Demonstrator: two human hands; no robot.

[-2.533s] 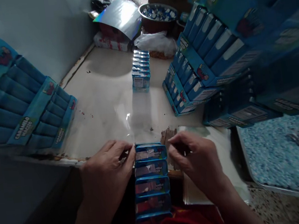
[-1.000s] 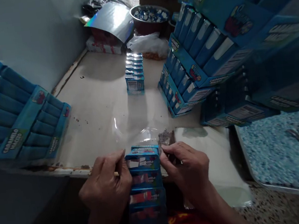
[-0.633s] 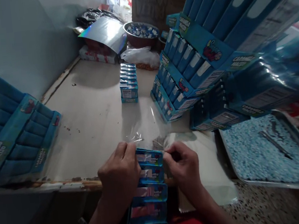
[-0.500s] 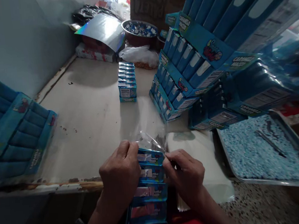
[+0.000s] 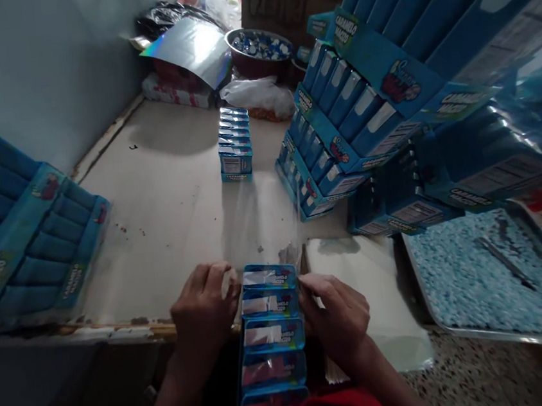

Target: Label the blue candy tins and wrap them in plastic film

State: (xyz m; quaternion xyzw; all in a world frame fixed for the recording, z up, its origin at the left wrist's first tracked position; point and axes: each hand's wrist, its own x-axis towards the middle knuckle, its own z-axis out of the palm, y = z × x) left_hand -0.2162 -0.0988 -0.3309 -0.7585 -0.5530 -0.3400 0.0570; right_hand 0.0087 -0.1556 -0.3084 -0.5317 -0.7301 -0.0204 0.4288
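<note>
A row of small blue candy boxes (image 5: 274,334) stands on end in a display tray at the front edge of the table, running down toward my body. Clear plastic film (image 5: 276,248) stretches beyond its far end, and part of it is hard to make out. On the left of the row, my left hand (image 5: 206,307) is closed, its thumb and fingers pinching the film slightly apart from the boxes. At the right side of the far box, my right hand (image 5: 338,309) pinches the film's other edge between thumb and forefinger.
Another blue box row (image 5: 234,145) stands farther back on the white table (image 5: 173,194). Stacked blue displays (image 5: 327,142) rise at right; a wrapped display (image 5: 36,234) lies left. White bags (image 5: 350,272) lie beside a metal tray (image 5: 498,334) of blue-white pieces. A bowl (image 5: 261,68) sits behind.
My left hand has drawn away to the left from the far box, uncovering its left side. My right hand stays at the right edge. The view has shifted slightly.
</note>
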